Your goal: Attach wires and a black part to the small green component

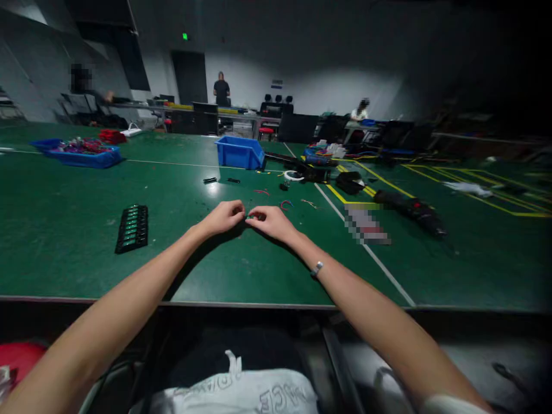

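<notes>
My one view looks out from my head, facing forward and down over the green table [77, 207] from just behind its near edge. It sits close enough that my forearms [129, 296] run in from the lower corners to my left hand [225, 217] and right hand [274, 222] mid-view, yet reaches the far wall [319, 52].

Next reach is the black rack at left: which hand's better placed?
Left, probably. The left hand is nearer the black rack, which lies on its side of the green table; the right hand would have to reach past it.
</notes>
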A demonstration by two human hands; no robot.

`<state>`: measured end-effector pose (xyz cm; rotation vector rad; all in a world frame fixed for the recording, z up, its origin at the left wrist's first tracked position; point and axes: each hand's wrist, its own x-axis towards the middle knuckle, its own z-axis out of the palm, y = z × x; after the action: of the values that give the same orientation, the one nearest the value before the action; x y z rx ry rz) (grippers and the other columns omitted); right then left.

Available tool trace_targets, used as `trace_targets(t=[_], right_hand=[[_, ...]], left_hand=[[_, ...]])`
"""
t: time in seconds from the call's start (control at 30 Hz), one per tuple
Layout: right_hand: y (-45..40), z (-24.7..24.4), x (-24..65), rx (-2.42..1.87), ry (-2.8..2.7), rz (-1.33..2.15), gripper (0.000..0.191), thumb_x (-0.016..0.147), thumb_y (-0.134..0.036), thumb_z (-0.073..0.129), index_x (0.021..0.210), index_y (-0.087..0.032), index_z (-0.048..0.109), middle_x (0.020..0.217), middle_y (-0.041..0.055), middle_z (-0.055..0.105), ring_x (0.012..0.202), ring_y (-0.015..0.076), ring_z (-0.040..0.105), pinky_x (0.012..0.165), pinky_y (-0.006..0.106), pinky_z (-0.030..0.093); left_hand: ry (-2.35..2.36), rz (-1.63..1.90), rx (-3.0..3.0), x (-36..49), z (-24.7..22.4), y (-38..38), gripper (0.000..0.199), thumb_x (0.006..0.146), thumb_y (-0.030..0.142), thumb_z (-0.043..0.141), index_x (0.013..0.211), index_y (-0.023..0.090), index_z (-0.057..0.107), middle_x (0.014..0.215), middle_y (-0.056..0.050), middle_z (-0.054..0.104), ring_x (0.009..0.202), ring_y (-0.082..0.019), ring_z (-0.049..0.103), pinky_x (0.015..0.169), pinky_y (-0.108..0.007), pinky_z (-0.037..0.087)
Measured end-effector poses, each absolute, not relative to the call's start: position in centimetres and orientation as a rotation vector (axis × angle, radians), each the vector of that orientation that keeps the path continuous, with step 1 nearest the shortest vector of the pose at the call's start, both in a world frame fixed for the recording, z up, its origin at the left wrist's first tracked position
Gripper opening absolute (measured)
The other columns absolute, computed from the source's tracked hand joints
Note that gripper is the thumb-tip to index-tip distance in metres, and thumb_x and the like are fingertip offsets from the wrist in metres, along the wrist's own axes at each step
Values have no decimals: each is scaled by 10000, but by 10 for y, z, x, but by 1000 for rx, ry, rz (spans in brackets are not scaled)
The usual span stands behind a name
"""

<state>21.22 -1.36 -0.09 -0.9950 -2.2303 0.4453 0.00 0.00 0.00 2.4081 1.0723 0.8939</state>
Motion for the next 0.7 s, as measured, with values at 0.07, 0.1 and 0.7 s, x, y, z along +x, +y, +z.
trace_targets(t=[0.07,0.1,0.7], right_hand=[[-14,-1,212,-1001,-2226,466,239,851,-347,670,984,-159,738,756,12,677,654,125,555,622,238,384],[-14,-2,212,-1002,-2226,473,248,852,-348,670,997,-159,736,757,13,677,651,125,555,619,238,383],[-15,-2,212,-1029,-2181,552,276,856,-385,650,965,-149,743,720,20,660,632,126,550,577,239,359]], left_hand=[[1071,896,2403,1,0,-1,199,868,276,489,886,139,632,751,-17,633,668,-141,546,617,-240,367],[1069,897,2402,1,-1,-2,202,869,277,488,888,138,634,752,-18,634,668,-141,546,616,-240,367],[910,622,2360,-3,7,-4,429,762,258,618,1177,148,626,908,-38,643,765,-162,591,694,-262,447]])
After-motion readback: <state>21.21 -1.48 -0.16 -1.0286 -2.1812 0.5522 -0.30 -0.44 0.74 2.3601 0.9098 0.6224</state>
